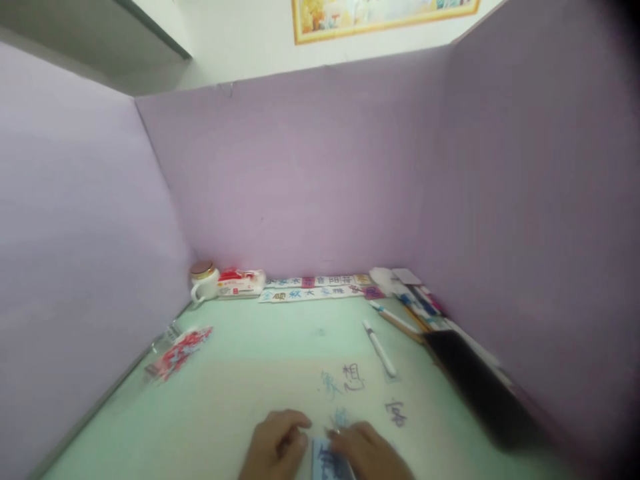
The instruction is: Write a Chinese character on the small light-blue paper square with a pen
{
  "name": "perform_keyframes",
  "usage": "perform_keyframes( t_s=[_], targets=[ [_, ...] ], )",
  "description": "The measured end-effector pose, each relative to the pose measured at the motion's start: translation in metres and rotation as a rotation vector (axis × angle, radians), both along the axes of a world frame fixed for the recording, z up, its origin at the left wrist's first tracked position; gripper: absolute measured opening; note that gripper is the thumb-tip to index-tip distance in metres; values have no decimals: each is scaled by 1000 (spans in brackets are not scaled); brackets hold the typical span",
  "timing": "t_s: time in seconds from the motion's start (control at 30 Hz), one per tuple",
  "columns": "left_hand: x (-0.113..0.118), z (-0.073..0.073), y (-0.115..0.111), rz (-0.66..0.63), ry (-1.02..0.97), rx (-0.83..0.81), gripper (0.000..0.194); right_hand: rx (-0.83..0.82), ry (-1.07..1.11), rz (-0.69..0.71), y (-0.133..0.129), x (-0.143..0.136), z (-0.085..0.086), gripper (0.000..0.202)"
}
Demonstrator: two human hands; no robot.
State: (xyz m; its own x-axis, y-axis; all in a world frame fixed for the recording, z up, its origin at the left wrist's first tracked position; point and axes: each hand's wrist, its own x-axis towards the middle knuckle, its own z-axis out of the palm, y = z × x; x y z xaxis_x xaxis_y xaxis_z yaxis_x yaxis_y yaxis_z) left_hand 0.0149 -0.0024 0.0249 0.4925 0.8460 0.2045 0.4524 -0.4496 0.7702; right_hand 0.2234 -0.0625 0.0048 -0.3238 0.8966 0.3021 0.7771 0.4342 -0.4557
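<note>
At the bottom centre lies a pale blue card (pixel 324 465) with a dark handwritten character, cut off by the lower edge of the view. My right hand (pixel 369 450) covers its right side, with bent fingertips gathered at the top of the card. Blur hides whether anything small is pinched there. Just left of the card, my left hand (pixel 277 445) rests with thumb and index finger curved and apart, holding nothing visible. Beyond the fingers, loose characters show on the tabletop: a light blue one (pixel 329 385), a purple one (pixel 353 377) and another purple one (pixel 396 413).
A white marker (pixel 380 350) lies right of centre. Along the right wall are a long black object (pixel 470 380) and several pens. Rows of character cards (pixel 310 293) line the back, beside a tissue pack (pixel 243 283) and a lidded white mug (pixel 204 283). A red-and-white packet (pixel 183 353) lies left.
</note>
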Motion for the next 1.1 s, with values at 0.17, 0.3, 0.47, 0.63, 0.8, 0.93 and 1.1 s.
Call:
perform_keyframes(
  t_s=[0.17,0.3,0.47,0.63,0.8,0.93,1.1],
  targets=[
    [-2,-1,3,-45,-18,11,23,-69,-12,-133,-2,-7,11,24],
    [-2,0,3,-48,-21,23,21,-141,0,-128,-2,-8,19,25],
    [-2,4,2,-46,-14,16,21,-224,9,-191,-1,-9,19,28],
    [-3,5,0,-64,0,-4,22,-280,9,-165,-1,-10,28,30],
    [-4,-7,3,-173,-12,240,36,-311,54,-155,-7,-8,41,46],
    [1,2,-5,-295,95,409,65,-166,202,-115,-17,-3,43,40],
    [11,33,-18,-310,267,258,53,-103,306,-85,-23,2,41,40]
  ],
)
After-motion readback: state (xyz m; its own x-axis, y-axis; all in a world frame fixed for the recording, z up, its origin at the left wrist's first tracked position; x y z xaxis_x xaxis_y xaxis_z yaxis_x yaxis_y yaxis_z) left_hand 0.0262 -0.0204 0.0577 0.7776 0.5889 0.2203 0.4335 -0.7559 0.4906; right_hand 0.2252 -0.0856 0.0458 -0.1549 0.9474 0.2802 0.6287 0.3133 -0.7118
